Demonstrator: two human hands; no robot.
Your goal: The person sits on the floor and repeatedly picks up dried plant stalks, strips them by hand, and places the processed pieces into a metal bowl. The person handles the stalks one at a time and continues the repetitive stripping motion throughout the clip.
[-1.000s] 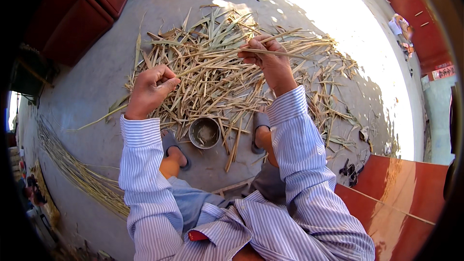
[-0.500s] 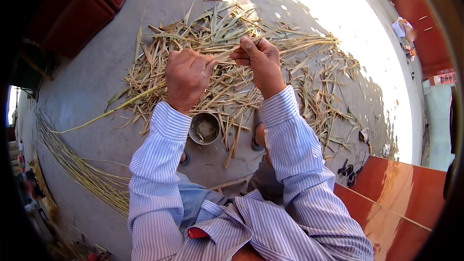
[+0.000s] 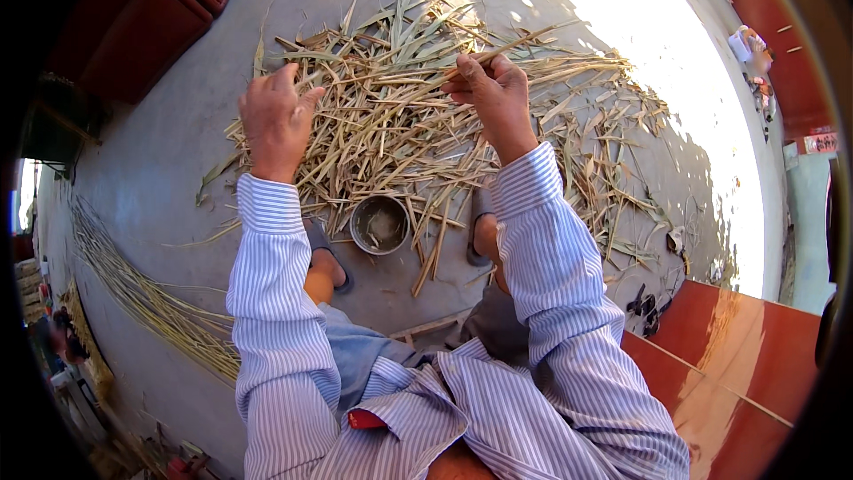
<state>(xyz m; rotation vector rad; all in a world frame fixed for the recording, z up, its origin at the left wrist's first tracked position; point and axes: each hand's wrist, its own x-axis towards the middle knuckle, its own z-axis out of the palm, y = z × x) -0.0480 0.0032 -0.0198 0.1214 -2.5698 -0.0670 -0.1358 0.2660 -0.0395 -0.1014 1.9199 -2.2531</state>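
Observation:
My left hand (image 3: 277, 120) is raised at the left edge of a heap of dry stalk pieces and leaves (image 3: 382, 116). Its fingers are apart, slightly blurred, and no stalk shows in them. Over the right part of the heap, my right hand (image 3: 494, 107) pinches a dry leaf strip (image 3: 544, 33), whose narrow end points up and right. Below the heap, between my feet, a round metal bowl (image 3: 404, 229) has some murky contents and a small pale piece in it.
A bundle of long thin stalks (image 3: 147, 289) lies on the grey floor at the left. Reddish-brown boards (image 3: 711, 364) are at the lower right, beside small black objects (image 3: 647, 305). Dark red furniture (image 3: 133, 27) stands at the upper left. Bright sunlight covers the floor at upper right.
My left hand has let go of the long yellowish stalk and moved left, away from my right hand. The right hand has shifted slightly right, still pinching a strip.

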